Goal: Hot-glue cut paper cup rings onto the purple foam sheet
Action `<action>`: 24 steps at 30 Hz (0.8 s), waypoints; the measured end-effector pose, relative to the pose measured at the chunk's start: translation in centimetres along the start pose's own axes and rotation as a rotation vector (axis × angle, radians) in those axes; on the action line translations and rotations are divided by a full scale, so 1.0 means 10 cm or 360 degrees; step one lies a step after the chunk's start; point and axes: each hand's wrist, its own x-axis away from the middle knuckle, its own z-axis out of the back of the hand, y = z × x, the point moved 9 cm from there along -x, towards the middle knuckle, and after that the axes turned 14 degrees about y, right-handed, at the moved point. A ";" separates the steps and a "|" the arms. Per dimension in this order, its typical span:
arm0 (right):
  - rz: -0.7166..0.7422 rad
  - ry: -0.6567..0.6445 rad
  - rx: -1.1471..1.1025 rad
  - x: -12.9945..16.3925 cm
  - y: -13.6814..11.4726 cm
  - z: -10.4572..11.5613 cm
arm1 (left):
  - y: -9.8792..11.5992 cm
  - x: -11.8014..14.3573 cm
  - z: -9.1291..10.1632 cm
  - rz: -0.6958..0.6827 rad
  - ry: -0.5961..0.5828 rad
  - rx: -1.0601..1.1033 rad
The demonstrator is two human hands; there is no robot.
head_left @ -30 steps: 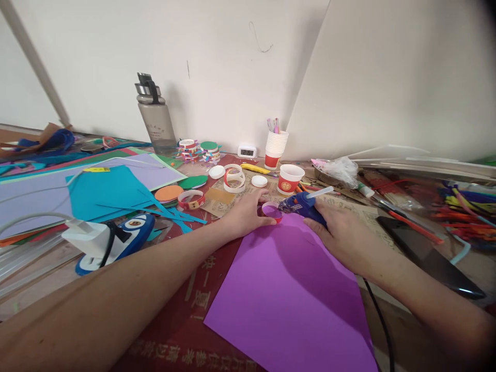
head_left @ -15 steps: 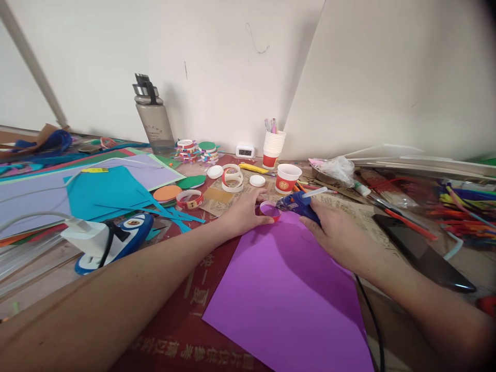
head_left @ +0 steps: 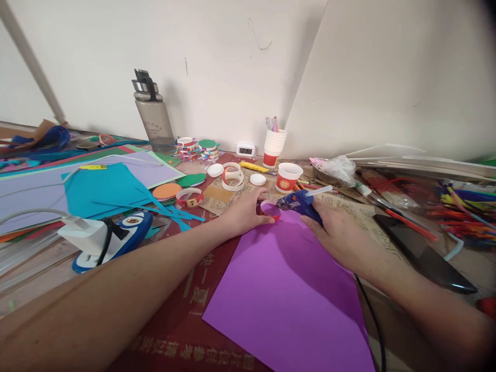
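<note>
My left hand is closed around a small red-and-white paper cup ring at the far edge of a purple paper sheet. Purple shows through the ring's opening. In my right hand is a blue hot glue gun, with a pale glue stick poking out of its back. The gun's nozzle is at the ring's right rim; whether it touches cannot be made out. A black cord runs down from below my right hand.
Behind stand a paper cup, stacked cups, a small clock and a water bottle. Left are another cut ring, blue paper and a power strip. A dark phone-like slab lies right.
Both hands keep nearly the same place on the ring and glue gun. The glue gun has shifted very slightly to the right; the camera view has moved a little.
</note>
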 end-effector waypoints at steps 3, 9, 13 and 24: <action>0.0001 0.0058 -0.0057 0.01 -0.02 0.03 | 0.00 -0.01 0.00 -0.0008 0.0008 -0.0001; -0.0042 -0.0047 -0.0168 0.02 0.01 -0.14 | 0.00 -0.02 -0.02 -0.0032 0.0003 0.0010; -0.0047 -0.0030 -0.0029 0.00 0.02 -0.05 | -0.01 -0.02 -0.02 -0.0032 0.0006 -0.0003; -0.0042 -0.0049 -0.0222 0.02 0.01 -0.21 | 0.01 -0.01 -0.02 0.0000 -0.0021 0.0067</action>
